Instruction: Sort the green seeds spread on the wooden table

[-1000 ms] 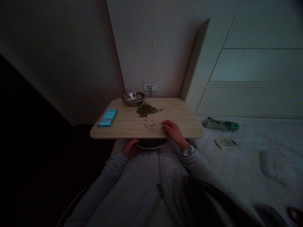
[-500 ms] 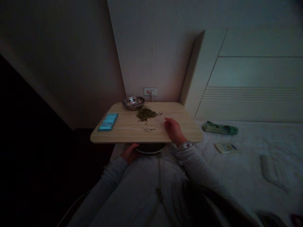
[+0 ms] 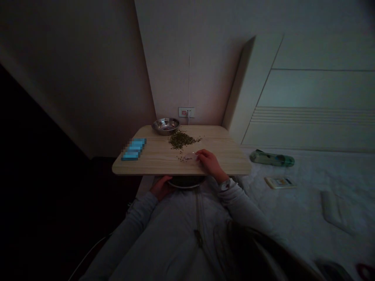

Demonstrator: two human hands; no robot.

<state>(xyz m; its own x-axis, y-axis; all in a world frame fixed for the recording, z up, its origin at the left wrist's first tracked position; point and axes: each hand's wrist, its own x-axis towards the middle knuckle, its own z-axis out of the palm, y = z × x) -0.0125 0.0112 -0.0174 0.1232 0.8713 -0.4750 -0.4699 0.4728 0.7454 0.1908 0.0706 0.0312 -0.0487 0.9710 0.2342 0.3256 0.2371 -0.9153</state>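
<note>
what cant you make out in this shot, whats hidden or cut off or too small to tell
All in the head view:
Lower bowl: far part hidden by the tabletop; contents too dark.
Left hand: most fingers hidden, apparently by the lower bowl.
Clear piece at the right hand: see-through, outline too faint.
Green bits: too small to identify.
Blue slab: pixelated.
Red thing: cut off at bottom right.

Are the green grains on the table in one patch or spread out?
Spread out: most of the green grains lie in a loose patch beside the metal bowl, with a few scattered apart, nearer the right hand.
</note>
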